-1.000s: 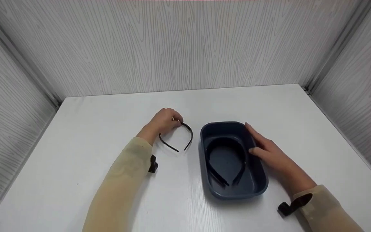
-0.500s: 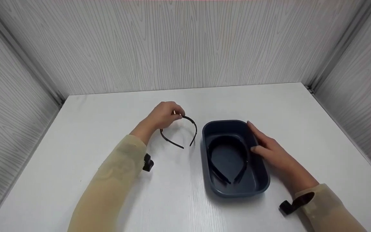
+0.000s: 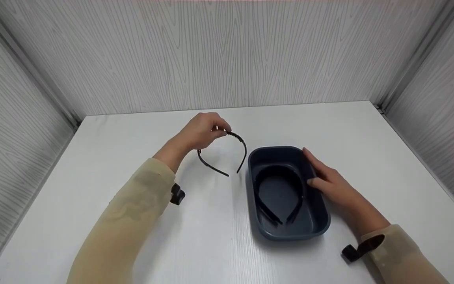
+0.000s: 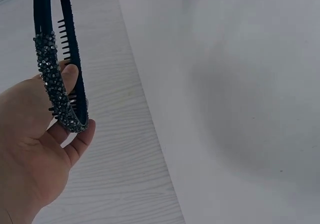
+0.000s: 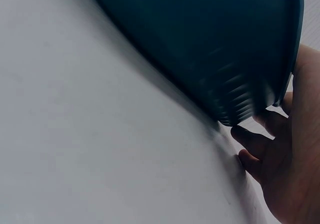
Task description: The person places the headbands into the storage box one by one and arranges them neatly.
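Observation:
Pinched at its top in my left hand (image 3: 203,130) is a dark headband (image 3: 235,136), held above the table with its two ends pointing toward me. The left wrist view shows sparkly stones covering this headband (image 4: 50,69) and comb teeth along its inner side, with the thumb inside the curve. My right hand (image 3: 331,185) grips the right wall of a dark blue plastic bin (image 3: 292,238), thumb over the rim and fingers along the outside. A second, wider black headband (image 3: 268,213) lies flat on the bin's floor. In the right wrist view, fingertips (image 5: 242,133) are against the bin's lower corner.
The white table (image 3: 207,244) is bounded by a wood-grain panel (image 3: 219,55) at the back and similar panels on both sides. Each sleeve carries a small black wrist mount, the left mount (image 3: 177,194) and the right mount (image 3: 351,253).
My left hand has raised the headband off the table, shifting it away from me and slightly right. The right hand stays on the bin, which sits nearly where it was.

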Available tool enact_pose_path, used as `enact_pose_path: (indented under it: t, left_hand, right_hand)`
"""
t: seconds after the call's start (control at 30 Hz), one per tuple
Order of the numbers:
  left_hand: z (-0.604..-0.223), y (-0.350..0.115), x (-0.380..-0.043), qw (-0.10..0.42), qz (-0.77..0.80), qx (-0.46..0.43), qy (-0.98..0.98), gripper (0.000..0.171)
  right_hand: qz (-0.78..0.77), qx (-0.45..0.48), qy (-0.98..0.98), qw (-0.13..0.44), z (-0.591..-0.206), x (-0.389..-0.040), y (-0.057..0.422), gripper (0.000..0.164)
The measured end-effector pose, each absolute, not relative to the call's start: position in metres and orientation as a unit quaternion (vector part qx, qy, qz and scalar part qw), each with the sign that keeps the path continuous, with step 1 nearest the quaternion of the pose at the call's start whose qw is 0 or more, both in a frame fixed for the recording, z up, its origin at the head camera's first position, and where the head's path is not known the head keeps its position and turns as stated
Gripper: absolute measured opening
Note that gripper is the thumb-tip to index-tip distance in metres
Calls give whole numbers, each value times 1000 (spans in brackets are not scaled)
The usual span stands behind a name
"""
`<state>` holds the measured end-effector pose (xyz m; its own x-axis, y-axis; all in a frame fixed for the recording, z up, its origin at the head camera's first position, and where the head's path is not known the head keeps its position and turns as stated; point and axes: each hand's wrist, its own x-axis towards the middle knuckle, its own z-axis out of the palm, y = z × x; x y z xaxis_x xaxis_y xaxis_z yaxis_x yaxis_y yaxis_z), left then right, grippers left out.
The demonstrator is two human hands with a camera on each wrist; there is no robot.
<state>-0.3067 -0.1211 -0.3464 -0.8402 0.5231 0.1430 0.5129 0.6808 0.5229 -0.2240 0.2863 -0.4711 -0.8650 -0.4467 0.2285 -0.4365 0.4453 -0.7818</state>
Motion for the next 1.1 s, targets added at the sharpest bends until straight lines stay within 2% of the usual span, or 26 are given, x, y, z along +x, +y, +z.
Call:
enact_pose_path:
  t: [0.6, 1.1]
  left_hand:
    - [-327, -80, -296, -7, 252, 363, 897, 18]
    - [-337, -35, -290, -8, 228, 429, 874, 17]
  right_hand:
    - [-447, -270, 853, -6, -472, -227, 290, 78]
    - [-468, -248, 848, 6, -471, -225, 293, 79]
